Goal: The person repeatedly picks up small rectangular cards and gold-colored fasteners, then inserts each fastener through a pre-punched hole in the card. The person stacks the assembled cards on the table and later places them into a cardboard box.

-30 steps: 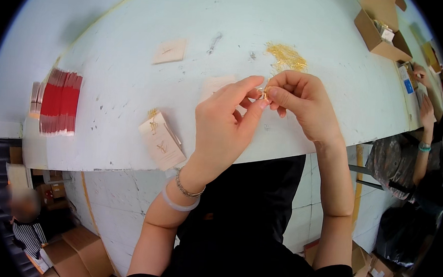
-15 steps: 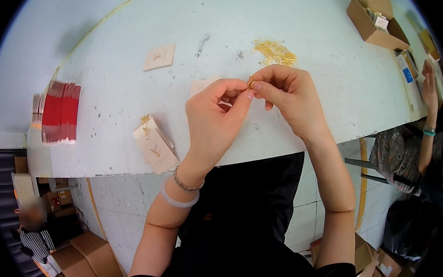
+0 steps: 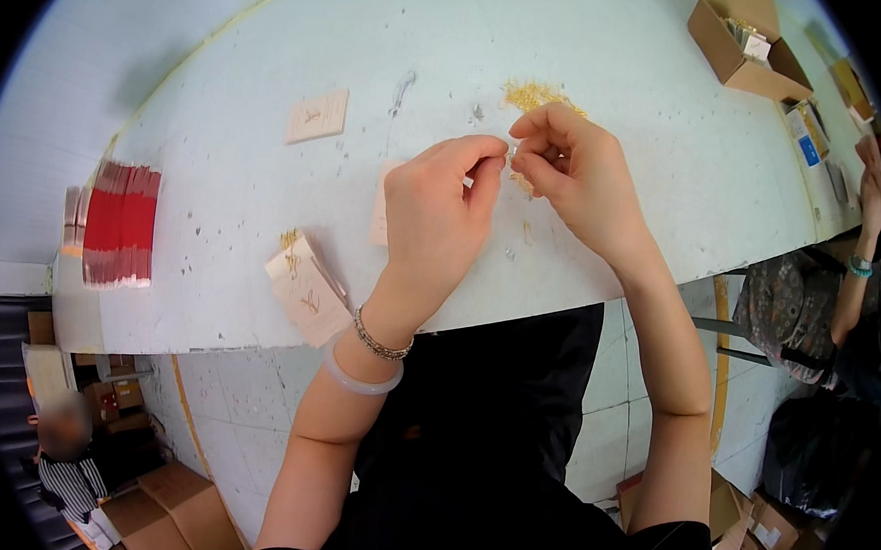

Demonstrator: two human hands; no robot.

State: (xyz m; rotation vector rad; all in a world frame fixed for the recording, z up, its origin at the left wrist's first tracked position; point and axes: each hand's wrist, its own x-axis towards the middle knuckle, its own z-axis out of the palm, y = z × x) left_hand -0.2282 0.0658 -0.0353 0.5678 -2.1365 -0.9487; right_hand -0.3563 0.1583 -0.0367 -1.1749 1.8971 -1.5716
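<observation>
Gold-coloured, a small piece [image 3: 523,185] shows just below the fingers of my right hand [image 3: 585,188]; whether it hangs from that grip or lies on the desk [image 3: 632,46] beneath, I cannot tell. My right grip is curled, forefinger and thumb parted at the tips. My left hand [image 3: 440,190] faces it with thumb and forefinger brought together; anything pinched there is too small to confirm. Both hands meet nearly tip to tip in front of my body, a position I judge suited to fine work under close view.

Just beyond my right hand lies a loose gold-coloured heap [image 3: 542,95], presumably kept there for short reaches. Partly hidden by my left hand is a pale card [image 3: 380,212]. Near my left wrist, a slanted card stack [image 3: 308,290] carries a gold-coloured ornament [image 3: 290,239] at its far end. Another card stack [image 3: 317,116] lies well apart, probably to leave the middle free for handling.

Far left, a red bundle [image 3: 121,223] stands in a neat row, likely for easy counting. Far right, an open carton [image 3: 712,45] contains packed items.
</observation>
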